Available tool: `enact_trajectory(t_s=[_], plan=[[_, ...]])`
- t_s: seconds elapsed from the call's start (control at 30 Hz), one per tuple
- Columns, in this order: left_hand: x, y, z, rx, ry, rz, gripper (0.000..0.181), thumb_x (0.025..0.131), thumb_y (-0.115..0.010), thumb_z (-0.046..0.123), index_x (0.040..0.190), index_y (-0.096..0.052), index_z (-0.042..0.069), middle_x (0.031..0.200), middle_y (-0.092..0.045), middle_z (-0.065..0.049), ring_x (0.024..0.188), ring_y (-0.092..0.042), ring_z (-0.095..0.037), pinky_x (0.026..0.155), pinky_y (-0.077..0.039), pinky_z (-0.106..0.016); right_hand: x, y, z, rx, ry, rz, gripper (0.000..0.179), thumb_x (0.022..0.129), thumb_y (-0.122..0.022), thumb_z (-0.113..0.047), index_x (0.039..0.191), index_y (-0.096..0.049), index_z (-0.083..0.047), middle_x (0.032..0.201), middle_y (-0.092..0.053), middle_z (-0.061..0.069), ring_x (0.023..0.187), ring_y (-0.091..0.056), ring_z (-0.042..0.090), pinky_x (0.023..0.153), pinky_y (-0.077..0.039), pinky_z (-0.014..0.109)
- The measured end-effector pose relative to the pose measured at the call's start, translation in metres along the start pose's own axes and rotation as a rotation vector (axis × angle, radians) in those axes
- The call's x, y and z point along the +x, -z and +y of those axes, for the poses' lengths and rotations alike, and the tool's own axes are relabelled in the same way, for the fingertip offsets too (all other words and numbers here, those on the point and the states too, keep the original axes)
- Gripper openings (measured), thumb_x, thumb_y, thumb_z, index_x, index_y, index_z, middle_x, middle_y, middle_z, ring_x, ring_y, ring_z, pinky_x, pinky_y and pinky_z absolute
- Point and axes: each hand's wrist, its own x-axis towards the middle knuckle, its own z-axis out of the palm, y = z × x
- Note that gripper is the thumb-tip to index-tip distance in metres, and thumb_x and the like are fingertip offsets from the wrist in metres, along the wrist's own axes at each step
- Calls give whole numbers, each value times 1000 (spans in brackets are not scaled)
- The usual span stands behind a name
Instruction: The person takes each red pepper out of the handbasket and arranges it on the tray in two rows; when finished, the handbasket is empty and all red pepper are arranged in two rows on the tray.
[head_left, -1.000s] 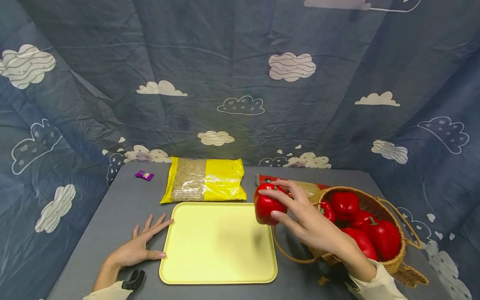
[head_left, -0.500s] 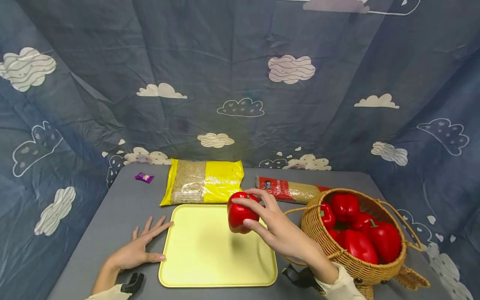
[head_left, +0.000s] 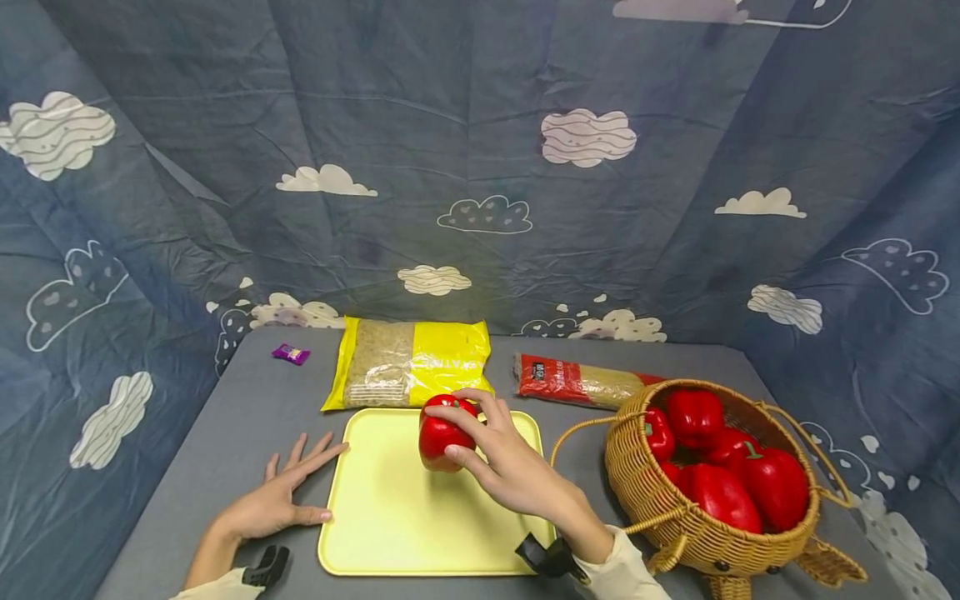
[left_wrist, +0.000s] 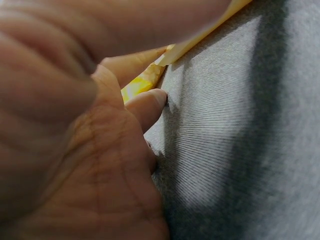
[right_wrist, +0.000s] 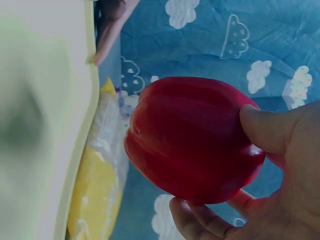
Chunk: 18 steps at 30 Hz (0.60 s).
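My right hand (head_left: 510,467) grips a red bell pepper (head_left: 444,433) over the upper middle of the pale yellow tray (head_left: 390,533). In the right wrist view the thumb and fingers curl round the pepper (right_wrist: 192,140), which is held up off the tray. My left hand (head_left: 270,496) rests on the grey table with its fingers spread, thumb and index fingertip touching the tray's left edge. On the right stands a wicker basket (head_left: 637,475) that holds several more red bell peppers (head_left: 720,497).
Behind the tray lies a yellow bag of grain-like food (head_left: 450,354). A red packet of noodles (head_left: 551,379) sits right of it, its end behind the basket. A small purple wrapped candy (head_left: 291,354) lies at the back left. A patterned curtain (head_left: 480,150) closes off the back.
My right hand has carried the bell pepper leftward, from beside the basket to above the tray. The left hand has stayed in place.
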Motion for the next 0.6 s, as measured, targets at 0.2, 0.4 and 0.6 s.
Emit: enact_trajectory(t_s=[0.2,0.4,0.6], plan=[[0,1,2,12,21,6,90,83,-79,33,159,-31,21,166,-4,-28,145,27,-53,102,28,-74,14,-17,6,-23,0,-13,46,101,-60,-30,144,-49,-38,149,-38,8,131,-37,29,90,-51,48],[0,0,2,19,18,14,94,82,-80,33,159,-29,19,166,-5,-27,146,26,-53,102,27,-75,28,-31,11,-22,-21,-37,47,100,-62,-28,144,-49,-34,148,-39,5,130,-37,29,94,-50,46],[-1,0,3,21,18,14,95,83,-80,33,160,-28,19,166,-5,-27,145,26,-53,102,27,-75,36,-46,16,-48,-23,-38,49,99,-63,-28,145,-48,-26,147,-41,6,130,-38,29,96,-52,44]])
